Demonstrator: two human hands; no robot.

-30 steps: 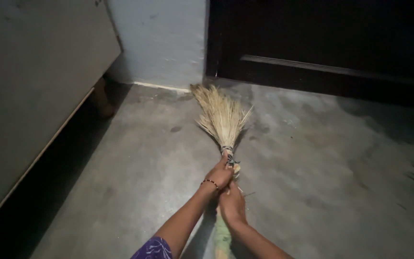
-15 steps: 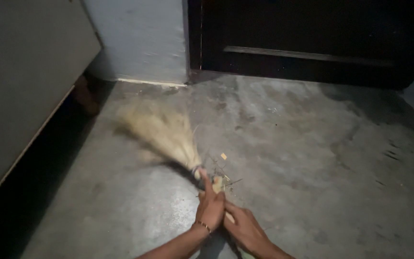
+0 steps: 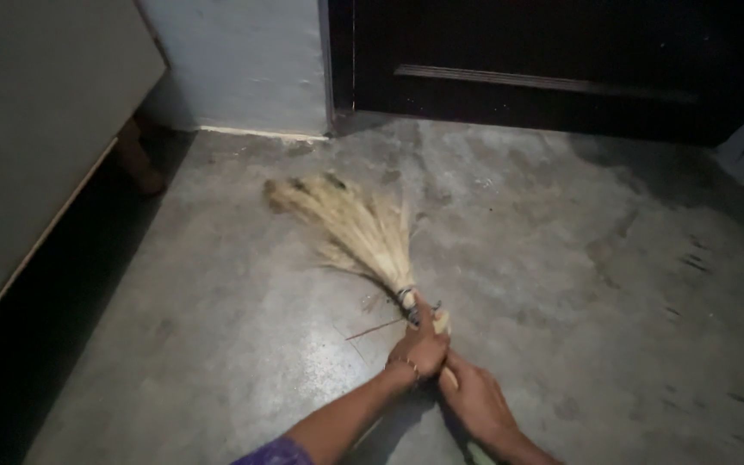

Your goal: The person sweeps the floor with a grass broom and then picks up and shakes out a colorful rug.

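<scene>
Both hands, left hand (image 3: 424, 344) and right hand (image 3: 474, 398), clench the grass broom (image 3: 363, 231); loose straws (image 3: 372, 329) may shed if pressed hard.

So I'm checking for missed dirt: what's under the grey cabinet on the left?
Under the grey cabinet, one brown leg shows; beyond that the gap is too dark to see.

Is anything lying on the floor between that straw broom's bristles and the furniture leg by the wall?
Nothing visible does. The pale straw broom, gripped by the left hand and right hand, fans its bristles toward the brown wooden furniture leg. The grey concrete floor between shows only dust and marks; the shadow beneath the furniture hides the rest.
</scene>
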